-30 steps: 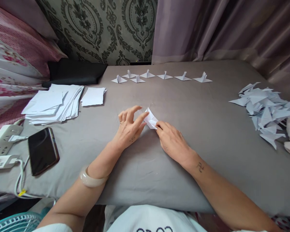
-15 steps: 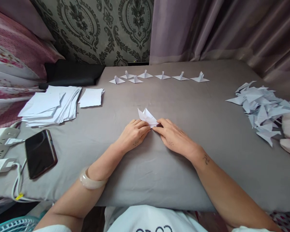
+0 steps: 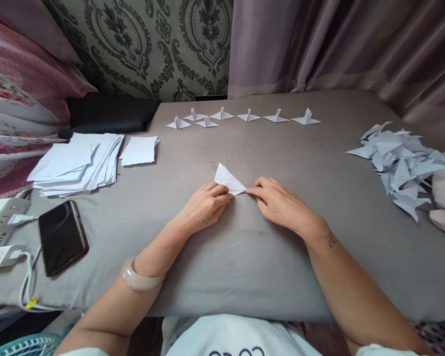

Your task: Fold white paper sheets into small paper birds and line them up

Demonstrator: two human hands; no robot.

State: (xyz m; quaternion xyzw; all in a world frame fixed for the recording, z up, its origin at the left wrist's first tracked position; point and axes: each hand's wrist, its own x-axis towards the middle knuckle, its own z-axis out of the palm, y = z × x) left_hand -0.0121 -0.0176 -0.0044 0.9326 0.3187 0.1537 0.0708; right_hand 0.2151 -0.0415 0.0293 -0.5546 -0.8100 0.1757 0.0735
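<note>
A small piece of folded white paper (image 3: 228,179) lies near the middle of the grey-covered table (image 3: 241,252), with one point facing away from me and another to the right. My left hand (image 3: 209,203) grips its lower left edge, thumb and fingers closed on it. At the paper's right tip, my right hand (image 3: 278,203) pinches the corner between thumb and forefinger. The fingers hide the near left part of the paper.
Several folded paper cranes (image 3: 248,116) stand in rows at the back. Many more lie in a heap (image 3: 400,163) on the right. Stacked white sheets (image 3: 77,163), a smaller stack (image 3: 138,151), a phone (image 3: 63,238) and a power strip (image 3: 2,222) sit on the left.
My right hand has moved right to the paper's far corner. The paper's raised flap now lies flatter, so it shows as a triangle. My left hand stays almost in place.
</note>
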